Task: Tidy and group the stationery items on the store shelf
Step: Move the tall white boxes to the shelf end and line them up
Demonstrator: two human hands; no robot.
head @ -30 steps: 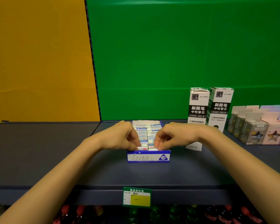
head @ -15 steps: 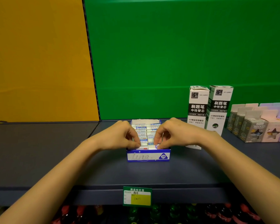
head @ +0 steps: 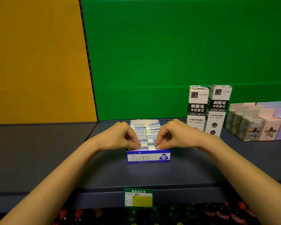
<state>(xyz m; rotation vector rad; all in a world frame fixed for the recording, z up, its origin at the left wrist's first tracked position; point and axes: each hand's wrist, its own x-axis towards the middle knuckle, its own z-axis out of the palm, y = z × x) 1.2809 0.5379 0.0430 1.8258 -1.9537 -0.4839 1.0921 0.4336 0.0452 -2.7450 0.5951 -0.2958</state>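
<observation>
Fingers (head: 137,144) of both hands pinch the nearest erasers (head: 143,147) in the blue display box (head: 148,157) at shelf (head: 104,172) centre; these packs appear light, rigid and wrapper-slick, best gripped by their short ends.

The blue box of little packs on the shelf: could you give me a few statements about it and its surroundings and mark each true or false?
1. Both hands, left hand and right hand, reach into the blue box. True.
2. The box is empty. False: two rows of small packs fill it.
3. Two tall white boxes stand upright to its right. True.
4. The price tag hangs on the green wall. False: it sits on the shelf edge.
</observation>
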